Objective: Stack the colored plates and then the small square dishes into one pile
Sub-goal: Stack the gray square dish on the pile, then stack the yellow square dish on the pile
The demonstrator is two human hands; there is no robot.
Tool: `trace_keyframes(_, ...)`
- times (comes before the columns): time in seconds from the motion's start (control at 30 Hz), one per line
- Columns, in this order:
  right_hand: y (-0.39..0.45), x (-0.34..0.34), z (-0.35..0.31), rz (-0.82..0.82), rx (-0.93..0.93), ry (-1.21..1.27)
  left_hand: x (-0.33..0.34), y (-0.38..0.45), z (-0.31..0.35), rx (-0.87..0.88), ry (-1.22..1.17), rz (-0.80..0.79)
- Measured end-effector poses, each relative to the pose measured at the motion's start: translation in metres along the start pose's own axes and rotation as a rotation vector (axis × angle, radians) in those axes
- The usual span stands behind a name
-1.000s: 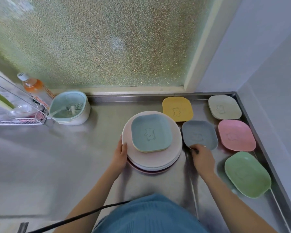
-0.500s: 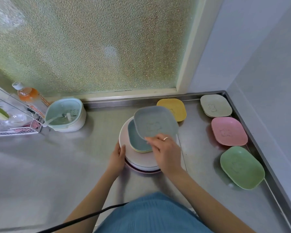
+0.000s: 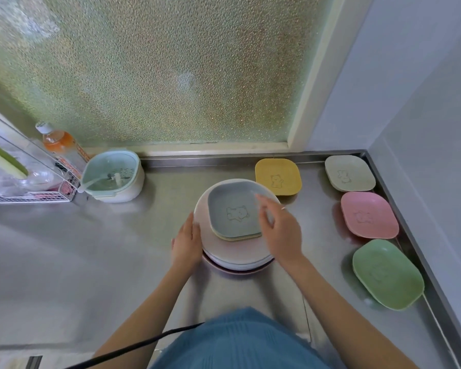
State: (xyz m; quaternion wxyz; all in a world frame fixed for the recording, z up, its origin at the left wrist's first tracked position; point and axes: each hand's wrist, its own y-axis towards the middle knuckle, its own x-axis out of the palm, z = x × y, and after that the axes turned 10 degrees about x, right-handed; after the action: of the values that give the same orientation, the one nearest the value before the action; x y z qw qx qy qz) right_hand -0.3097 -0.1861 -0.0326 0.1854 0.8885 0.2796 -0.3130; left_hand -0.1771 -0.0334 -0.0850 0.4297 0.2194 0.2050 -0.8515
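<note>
A pile of round plates (image 3: 232, 253) stands mid-counter, pale pink on top. On it lie stacked square dishes, the grey-blue dish (image 3: 233, 209) uppermost. My left hand (image 3: 186, 242) rests flat against the pile's left rim. My right hand (image 3: 278, 230) hovers over the grey-blue dish's right edge, fingers loose and blurred, holding nothing. A yellow dish (image 3: 277, 176) lies behind the pile. At the right lie a pale grey-green dish (image 3: 349, 172), a pink dish (image 3: 369, 214) and a green dish (image 3: 387, 273).
A mint strainer bowl (image 3: 112, 175) sits at the back left beside an orange-capped bottle (image 3: 60, 145) and a wire rack (image 3: 30, 187). Frosted glass and a raised steel rim (image 3: 399, 217) bound the counter at the back and right. A black cable (image 3: 133, 350) crosses my lap.
My right hand carried the grey-blue dish from the right of the pile onto the teal dish and let go of it. My left hand stayed on the pile's rim.
</note>
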Motion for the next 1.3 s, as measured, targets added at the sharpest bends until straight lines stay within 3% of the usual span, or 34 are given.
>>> trace_keyframes(0.1,0.033,-0.009,0.026,0.070,0.206,-0.053,-0.002,0.009,0.020,-0.001,-0.054,0.046)
trace_keyframes(0.3,0.082,0.001,0.074,-0.305,0.316,-0.314,0.003,0.018,0.037,0.053,-0.052,0.017)
trace_keyframes(0.5,0.104,0.016,0.093,-0.433,0.311,-0.524,-0.001,0.018,0.034,0.040,-0.101,0.023)
trace_keyframes(0.87,0.105,0.017,0.113,-0.268,0.341,-0.634,-0.001,0.016,0.034,0.028,-0.110,0.034)
trace_keyframes(1.03,0.094,0.000,0.099,-0.017,0.258,-0.402,-0.002,0.015,0.033,0.040,-0.102,0.024)
trace_keyframes(1.13,0.083,-0.011,0.069,0.128,0.167,-0.215,-0.002,0.013,0.036,0.024,-0.143,0.037)
trace_keyframes(1.3,0.032,-0.012,0.017,0.129,-0.147,-0.102,-0.002,0.009,0.038,0.022,-0.194,0.036)
